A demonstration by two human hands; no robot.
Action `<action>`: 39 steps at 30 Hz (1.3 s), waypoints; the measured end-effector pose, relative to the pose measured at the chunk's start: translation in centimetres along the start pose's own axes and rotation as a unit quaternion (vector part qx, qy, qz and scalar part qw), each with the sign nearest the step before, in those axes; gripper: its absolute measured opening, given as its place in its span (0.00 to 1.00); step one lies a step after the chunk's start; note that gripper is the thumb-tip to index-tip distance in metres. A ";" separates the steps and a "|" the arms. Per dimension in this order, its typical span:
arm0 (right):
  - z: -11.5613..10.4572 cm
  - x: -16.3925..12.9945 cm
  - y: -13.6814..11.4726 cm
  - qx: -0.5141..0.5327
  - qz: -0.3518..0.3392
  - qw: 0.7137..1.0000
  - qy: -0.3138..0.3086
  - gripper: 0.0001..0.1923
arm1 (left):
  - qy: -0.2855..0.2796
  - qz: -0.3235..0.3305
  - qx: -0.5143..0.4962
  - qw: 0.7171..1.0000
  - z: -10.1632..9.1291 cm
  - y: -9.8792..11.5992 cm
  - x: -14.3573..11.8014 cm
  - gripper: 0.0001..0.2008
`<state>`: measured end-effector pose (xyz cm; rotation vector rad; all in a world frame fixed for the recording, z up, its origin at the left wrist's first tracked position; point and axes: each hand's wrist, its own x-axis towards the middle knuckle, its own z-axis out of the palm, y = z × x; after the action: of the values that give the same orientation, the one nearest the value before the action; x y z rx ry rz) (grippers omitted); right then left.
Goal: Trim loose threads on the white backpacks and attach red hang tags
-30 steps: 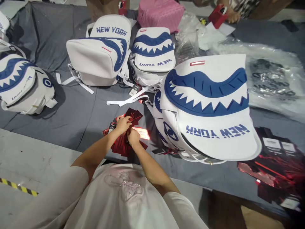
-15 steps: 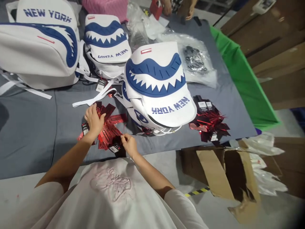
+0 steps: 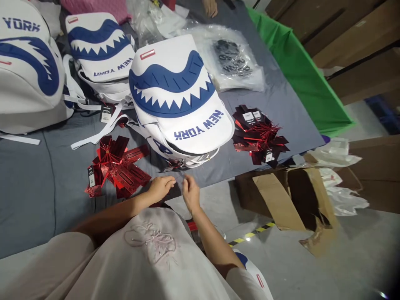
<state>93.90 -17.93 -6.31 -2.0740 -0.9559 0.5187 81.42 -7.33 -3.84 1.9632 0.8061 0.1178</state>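
Your left hand point(image 3: 160, 187) and right hand point(image 3: 190, 192) pinch a thin string point(image 3: 178, 176) between their fingertips at the table edge point(image 3: 218, 177). Left: red hang tags point(image 3: 117, 166). Directly ahead: white shark-mouth backpack point(image 3: 178, 100). Right: second tag pile point(image 3: 259, 133), cardboard box point(image 3: 287, 200).

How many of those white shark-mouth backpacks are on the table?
3: the nearest backpack just beyond the hands, a middle backpack behind it to the left, and a cropped backpack at the left edge. More may lie outside the picture.

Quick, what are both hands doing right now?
Left hand: fingers curled; whether it holds anything cannot be told.
Right hand: fingertips pinched together; what they hold cannot be told.
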 end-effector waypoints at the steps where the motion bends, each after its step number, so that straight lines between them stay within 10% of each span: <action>1: -0.4 1.2 0.7 -0.017 0.010 1.000 0.006 0.21 | -0.018 0.007 0.021 1.000 0.5 0.6 0.6 0.13; 14: 1.8 7.3 3.5 0.004 0.034 0.995 -0.098 0.18 | 0.021 -0.093 0.301 0.949 0.6 0.5 4.6 0.23; 24: 0.0 7.4 2.6 -0.103 0.001 0.986 -0.132 0.15 | -0.058 -0.119 0.129 0.983 1.2 -0.3 7.6 0.19; 31: -2.6 7.6 0.9 -0.402 0.046 0.881 -0.244 0.20 | -0.096 -0.104 0.083 0.986 0.1 -0.4 8.4 0.17; 35: -3.7 8.9 0.9 -0.188 0.156 0.928 -0.281 0.08 | -0.051 -0.077 0.086 0.992 -0.2 -0.9 6.6 0.26; 39: -4.5 9.8 1.5 -0.014 0.223 0.913 -0.341 0.12 | 0.052 -0.038 -0.002 0.998 0.4 -1.9 5.6 0.16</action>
<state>103.63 -13.18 -5.10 -2.1721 -0.8448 1.5516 84.98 -3.74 -6.96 1.9319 0.9463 0.1762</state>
